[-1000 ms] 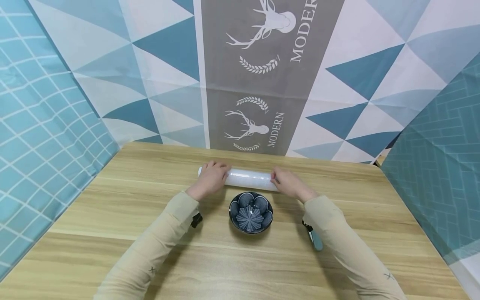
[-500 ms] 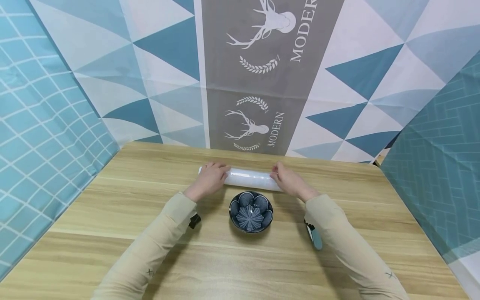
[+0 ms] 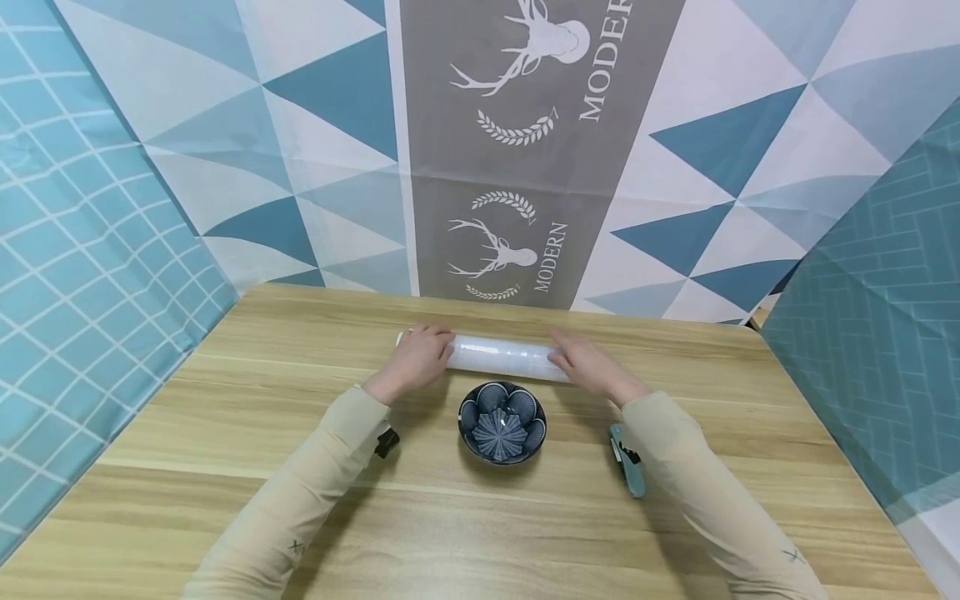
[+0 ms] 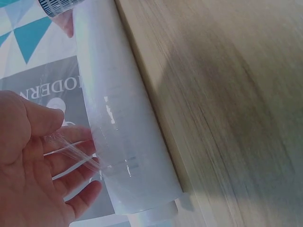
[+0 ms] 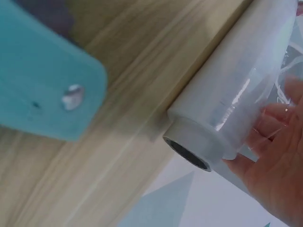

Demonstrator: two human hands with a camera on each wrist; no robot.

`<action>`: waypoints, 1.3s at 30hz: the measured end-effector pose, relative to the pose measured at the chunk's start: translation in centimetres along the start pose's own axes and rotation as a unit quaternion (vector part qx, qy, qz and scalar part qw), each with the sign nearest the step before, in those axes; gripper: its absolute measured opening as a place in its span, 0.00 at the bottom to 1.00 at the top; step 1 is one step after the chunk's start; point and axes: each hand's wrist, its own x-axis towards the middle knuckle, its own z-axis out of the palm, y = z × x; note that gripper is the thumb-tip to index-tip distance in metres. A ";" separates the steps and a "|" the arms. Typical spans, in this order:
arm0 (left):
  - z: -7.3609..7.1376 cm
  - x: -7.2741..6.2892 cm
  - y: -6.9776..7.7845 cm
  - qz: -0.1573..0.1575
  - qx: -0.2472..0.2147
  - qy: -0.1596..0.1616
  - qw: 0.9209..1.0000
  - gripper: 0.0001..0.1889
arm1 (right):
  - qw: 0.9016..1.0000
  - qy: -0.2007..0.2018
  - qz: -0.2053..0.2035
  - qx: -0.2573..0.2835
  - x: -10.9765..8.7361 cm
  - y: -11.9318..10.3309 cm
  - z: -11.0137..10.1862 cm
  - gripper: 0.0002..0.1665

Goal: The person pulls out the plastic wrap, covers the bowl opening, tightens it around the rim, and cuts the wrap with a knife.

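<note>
A roll of cling film (image 3: pixel 498 357) lies across the back of the wooden table, its hollow cardboard core showing at the right end in the right wrist view. My left hand (image 3: pixel 420 354) is at the roll's left end. Thumb and forefinger of that hand pinch a loose piece of the clear film (image 4: pixel 78 153), which runs in taut creases back to the roll. At the other end is my right hand (image 3: pixel 592 362), its fingers (image 5: pixel 258 142) loosely bent against the roll's far side, thumb and forefinger apart in the head view. Thin film with white creases passes by these fingers.
In front of the roll, between my forearms, stands a dark blue patterned bowl (image 3: pixel 502 425). A teal tool (image 3: pixel 633 475) with a metal rivet lies beside my right sleeve. Patterned cloth (image 3: pixel 517 167) hangs behind the table (image 3: pixel 465 533).
My right hand has slid a little to the right along the roll, its fingertips spreading from a pinch. More of the teal tool shows. My left hand has barely moved.
</note>
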 end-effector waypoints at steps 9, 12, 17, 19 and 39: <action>0.1 0.1 0.1 -0.001 0.003 -0.006 1.000 0.20 | 0.996 0.080 -0.032 0.002 0.2 0.1 0.2 0.14; 0.0 0.1 0.1 0.000 0.003 -0.008 1.000 0.20 | 0.995 0.093 -0.019 0.002 0.1 0.0 0.1 0.04; 0.0 -0.1 -0.1 0.005 0.002 -0.010 1.000 0.20 | 0.996 0.087 -0.002 0.014 -0.2 -0.4 -0.1 0.03; 0.0 -0.2 -0.2 0.012 0.001 -0.007 1.000 0.19 | 0.996 0.084 0.000 0.021 -0.3 -0.6 -0.2 0.03; -1.0 -1.3 0.0 0.019 -0.081 -0.004 0.997 0.15 | 0.992 0.112 -0.004 0.058 -1.7 -1.1 -0.7 0.03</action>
